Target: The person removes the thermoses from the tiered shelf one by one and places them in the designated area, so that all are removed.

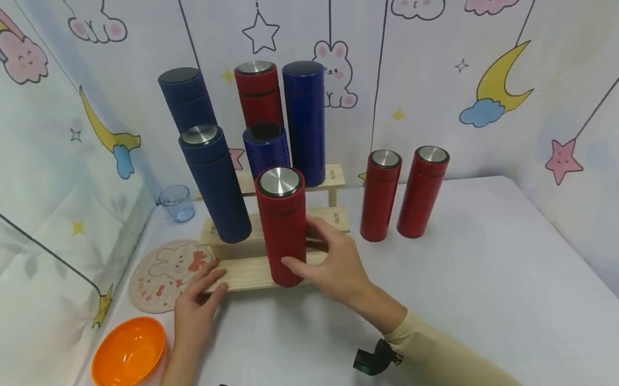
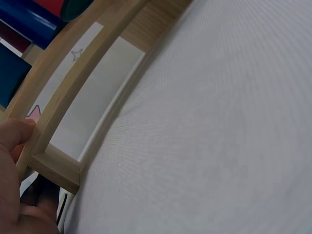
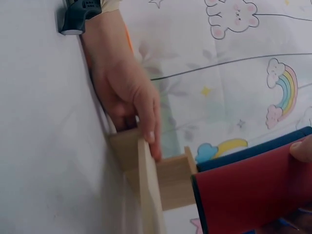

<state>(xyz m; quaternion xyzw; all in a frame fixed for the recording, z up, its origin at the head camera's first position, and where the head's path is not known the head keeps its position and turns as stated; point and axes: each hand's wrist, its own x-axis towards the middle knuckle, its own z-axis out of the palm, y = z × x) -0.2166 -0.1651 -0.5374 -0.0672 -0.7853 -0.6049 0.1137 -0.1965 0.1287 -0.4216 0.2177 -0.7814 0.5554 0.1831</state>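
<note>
My right hand (image 1: pixel 336 260) grips a red thermos (image 1: pixel 286 231) with a silver lid, thumb on its near side. The thermos is over the lowest step of a tiered wooden rack (image 1: pixel 246 273); in the right wrist view its base appears apart from the board (image 3: pixel 148 190). My left hand (image 1: pixel 197 311) holds the rack's lower left end, and the left wrist view shows the thumb (image 2: pixel 17 132) on the wood. A dark blue thermos (image 1: pixel 218 188) stands on the middle step beside a shiny blue thermos (image 1: pixel 266 145), partly hidden by the red one.
On the top step are a dark blue thermos (image 1: pixel 188 100), a red thermos (image 1: pixel 260 95) and a blue thermos (image 1: pixel 308 121). Two red thermoses (image 1: pixel 381 198) (image 1: pixel 422 191) stand right of the rack. Leftward are an orange bowl (image 1: pixel 129 354), a round mat (image 1: pixel 167 278) and a glass cup (image 1: pixel 177 205).
</note>
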